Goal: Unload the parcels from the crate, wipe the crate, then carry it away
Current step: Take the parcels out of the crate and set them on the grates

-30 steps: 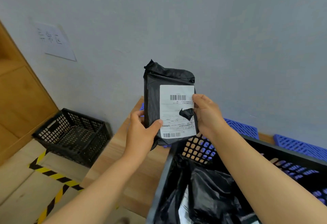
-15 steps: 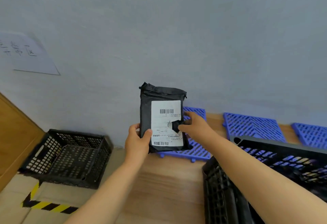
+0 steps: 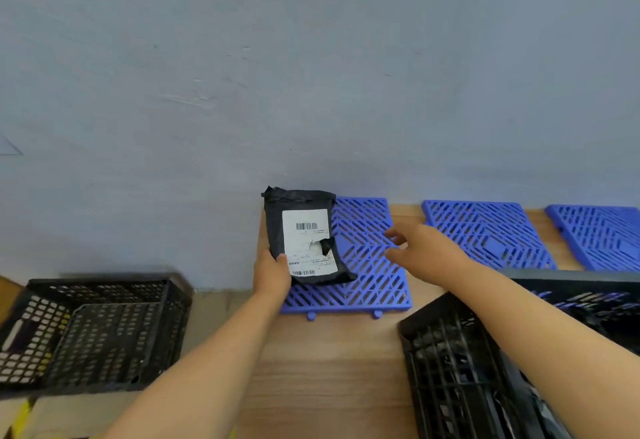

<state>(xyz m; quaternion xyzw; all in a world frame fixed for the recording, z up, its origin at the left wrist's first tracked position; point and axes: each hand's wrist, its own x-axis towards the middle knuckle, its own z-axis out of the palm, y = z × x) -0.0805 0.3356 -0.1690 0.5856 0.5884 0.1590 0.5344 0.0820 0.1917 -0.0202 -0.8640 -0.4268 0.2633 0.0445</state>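
A black parcel (image 3: 304, 236) with a torn white label lies on the left part of a blue slatted mat (image 3: 367, 265) at the table's back left. My left hand (image 3: 272, 274) grips the parcel's lower left corner, thumb on the label. My right hand (image 3: 420, 250) hovers over the mat to the parcel's right, fingers loose and holding nothing. The black crate (image 3: 460, 369) stands at the lower right on the wooden table (image 3: 329, 369), with black parcels dimly visible inside.
Two more blue mats (image 3: 485, 230) (image 3: 599, 234) lie along the wall to the right. A second black crate (image 3: 93, 331) sits on the floor to the left of the table. The grey wall (image 3: 311, 75) rises directly behind the mats.
The parcel went from held up in both hands down and forward onto the left blue mat. My right hand let go of it and drew off to the right.
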